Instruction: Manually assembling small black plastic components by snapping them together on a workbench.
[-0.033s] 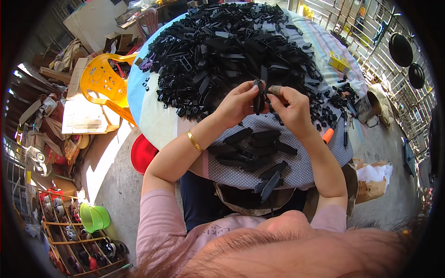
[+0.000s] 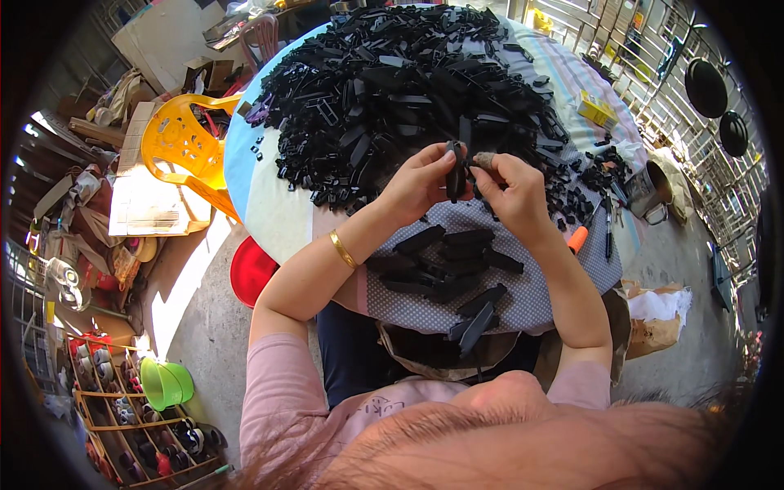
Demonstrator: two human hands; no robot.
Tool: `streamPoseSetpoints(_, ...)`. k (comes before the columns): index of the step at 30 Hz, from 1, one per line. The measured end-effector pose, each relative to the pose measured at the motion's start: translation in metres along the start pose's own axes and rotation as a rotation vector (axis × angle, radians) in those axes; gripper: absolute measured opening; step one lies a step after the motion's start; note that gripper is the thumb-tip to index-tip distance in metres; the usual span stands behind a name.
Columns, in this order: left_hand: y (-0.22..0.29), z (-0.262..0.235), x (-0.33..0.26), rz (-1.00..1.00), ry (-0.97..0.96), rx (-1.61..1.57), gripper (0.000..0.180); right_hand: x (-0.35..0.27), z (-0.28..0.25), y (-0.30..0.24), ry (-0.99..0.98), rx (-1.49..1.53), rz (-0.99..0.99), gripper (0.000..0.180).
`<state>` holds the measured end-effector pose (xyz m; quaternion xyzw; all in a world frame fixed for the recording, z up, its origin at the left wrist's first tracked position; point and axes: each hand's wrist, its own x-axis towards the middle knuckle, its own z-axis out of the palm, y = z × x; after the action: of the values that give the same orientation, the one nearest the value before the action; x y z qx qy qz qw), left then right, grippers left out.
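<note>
A dark, elongated plastic piece (image 2: 454, 184) is held upright over the near part of the table by my left hand (image 2: 418, 186), thumb pressed on its face. Close against its right side, my right hand (image 2: 518, 194) is closed in a pinch, and a brownish covering wraps one fingertip. Whatever sits in that pinch is too small and dark to make out. Below my hands, several long black plastic pieces (image 2: 445, 265) lie in a loose group on the dotted cloth (image 2: 531, 282). Beyond them rises a large heap of black plastic parts (image 2: 408, 98).
An orange-handled tool (image 2: 578, 239) and a pen (image 2: 609, 233) lie to the right, with a metal mug (image 2: 656, 196) and a yellow box (image 2: 596, 109) farther back. Left of the table stand a yellow chair (image 2: 184, 143) and a red stool (image 2: 251, 273). An open sack (image 2: 408, 351) hangs below the near edge.
</note>
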<state>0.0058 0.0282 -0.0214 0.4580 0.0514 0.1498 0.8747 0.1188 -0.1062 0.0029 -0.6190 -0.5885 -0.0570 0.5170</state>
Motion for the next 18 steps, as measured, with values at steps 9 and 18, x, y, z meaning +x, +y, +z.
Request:
streamPoseSetpoints(9, -0.001, 0.009, -0.002, 0.157, 0.116, 0.428, 0.024, 0.000, -0.002, -0.005, -0.157, -0.115, -0.107, 0.010)
streamPoseSetpoints(18, -0.012, 0.012, -0.010, 0.254, 0.278, 0.911, 0.023, -0.013, 0.008, -0.007, -0.368, -0.413, -0.313, 0.010)
